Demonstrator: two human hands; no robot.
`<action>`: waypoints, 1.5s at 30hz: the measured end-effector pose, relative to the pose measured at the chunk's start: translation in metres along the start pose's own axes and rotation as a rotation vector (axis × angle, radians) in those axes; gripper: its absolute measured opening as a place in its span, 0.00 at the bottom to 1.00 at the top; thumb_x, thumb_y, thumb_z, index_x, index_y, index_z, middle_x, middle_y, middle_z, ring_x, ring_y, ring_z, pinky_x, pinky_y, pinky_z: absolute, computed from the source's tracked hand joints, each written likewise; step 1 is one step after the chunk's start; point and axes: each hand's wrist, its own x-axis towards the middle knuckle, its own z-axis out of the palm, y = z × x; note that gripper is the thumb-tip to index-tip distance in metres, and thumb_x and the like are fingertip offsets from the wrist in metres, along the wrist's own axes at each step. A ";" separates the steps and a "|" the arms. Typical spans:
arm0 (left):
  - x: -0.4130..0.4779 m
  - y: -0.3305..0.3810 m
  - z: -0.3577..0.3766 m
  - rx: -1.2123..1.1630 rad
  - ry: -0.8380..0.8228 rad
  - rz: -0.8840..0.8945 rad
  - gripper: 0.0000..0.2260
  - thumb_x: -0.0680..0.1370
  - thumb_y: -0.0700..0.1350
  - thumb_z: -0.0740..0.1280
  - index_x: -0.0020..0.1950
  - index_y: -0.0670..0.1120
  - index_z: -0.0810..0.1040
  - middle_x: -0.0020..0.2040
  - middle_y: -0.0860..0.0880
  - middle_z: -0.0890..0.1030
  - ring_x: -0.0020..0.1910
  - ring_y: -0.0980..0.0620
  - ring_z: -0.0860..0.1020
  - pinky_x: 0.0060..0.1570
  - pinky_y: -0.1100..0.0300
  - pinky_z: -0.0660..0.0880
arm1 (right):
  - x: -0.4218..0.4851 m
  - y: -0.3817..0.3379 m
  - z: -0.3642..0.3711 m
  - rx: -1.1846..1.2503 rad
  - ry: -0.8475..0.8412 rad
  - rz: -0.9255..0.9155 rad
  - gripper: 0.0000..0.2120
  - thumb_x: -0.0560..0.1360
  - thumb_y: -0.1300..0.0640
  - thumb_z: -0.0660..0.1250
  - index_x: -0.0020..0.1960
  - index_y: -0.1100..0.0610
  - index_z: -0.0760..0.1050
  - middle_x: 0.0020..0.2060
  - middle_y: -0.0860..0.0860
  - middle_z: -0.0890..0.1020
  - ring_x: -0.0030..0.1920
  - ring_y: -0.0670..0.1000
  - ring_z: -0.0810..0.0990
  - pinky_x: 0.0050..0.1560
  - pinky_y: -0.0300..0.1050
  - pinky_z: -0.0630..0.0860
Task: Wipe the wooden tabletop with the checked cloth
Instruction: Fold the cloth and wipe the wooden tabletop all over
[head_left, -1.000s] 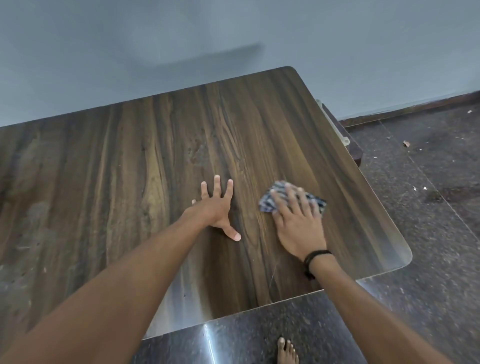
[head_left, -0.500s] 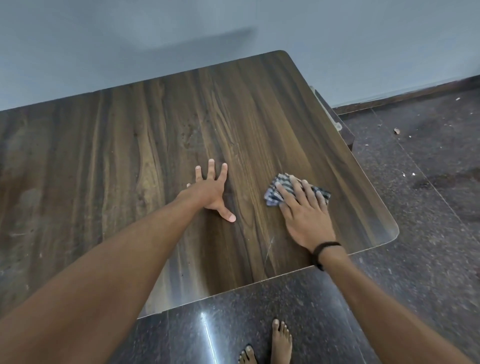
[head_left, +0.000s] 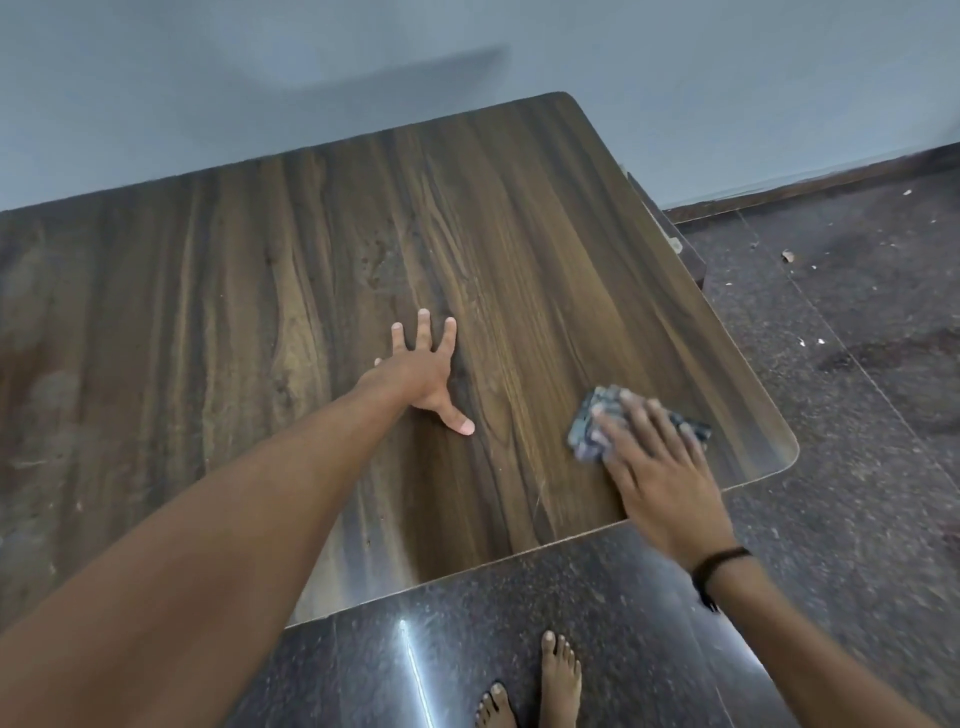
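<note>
Though blurred, cloth (head_left: 585, 432) under right hand (head_left: 661, 480).

Soft, even light; right hand (head_left: 660, 483) motion-blurred; floor (head_left: 410, 670) glare, perhaps overhead.

1. The left forearm (head_left: 234, 519) is bare along its whole visible length, from the 8 o'clock corner of the view up to the wrist.
2. The left hand (head_left: 423, 374) is bare as well, with short, pale nails. The thumbnail shows most plainly.
3. The right hand (head_left: 660, 483), at about 4 o'clock in the view, is bare and smeared by blur, so its nails cannot be made out.
4. A thin black band (head_left: 719, 564) circles the right wrist, and a small dark end hangs from it on its 5 o'clock side.
5. The right forearm (head_left: 779, 623) is bare from the band to the lower edge.
6. At 6 o'clock, the right foot (head_left: 558, 675) and the left foot (head_left: 496, 706) are bare, with short toenails. Of the left foot little more than the toes shows.
</note>
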 end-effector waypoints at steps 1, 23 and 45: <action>0.002 0.001 -0.001 0.005 -0.019 -0.006 0.69 0.60 0.67 0.78 0.74 0.52 0.23 0.74 0.45 0.23 0.74 0.32 0.30 0.72 0.31 0.51 | 0.011 -0.006 -0.002 0.023 0.021 0.127 0.25 0.82 0.41 0.40 0.79 0.38 0.53 0.80 0.45 0.51 0.80 0.54 0.50 0.77 0.56 0.49; 0.009 -0.001 0.002 0.050 -0.020 -0.016 0.70 0.59 0.70 0.77 0.73 0.52 0.22 0.74 0.44 0.22 0.74 0.31 0.30 0.73 0.31 0.49 | -0.053 -0.015 0.011 -0.029 -0.024 -0.153 0.24 0.83 0.42 0.35 0.79 0.36 0.45 0.80 0.44 0.47 0.80 0.50 0.44 0.78 0.55 0.47; 0.008 -0.020 -0.018 -0.182 0.092 0.045 0.66 0.61 0.66 0.78 0.77 0.54 0.28 0.75 0.48 0.24 0.76 0.34 0.34 0.73 0.31 0.50 | -0.030 -0.085 0.027 -0.030 -0.038 -0.171 0.25 0.84 0.44 0.49 0.80 0.41 0.53 0.80 0.47 0.53 0.80 0.53 0.51 0.76 0.56 0.51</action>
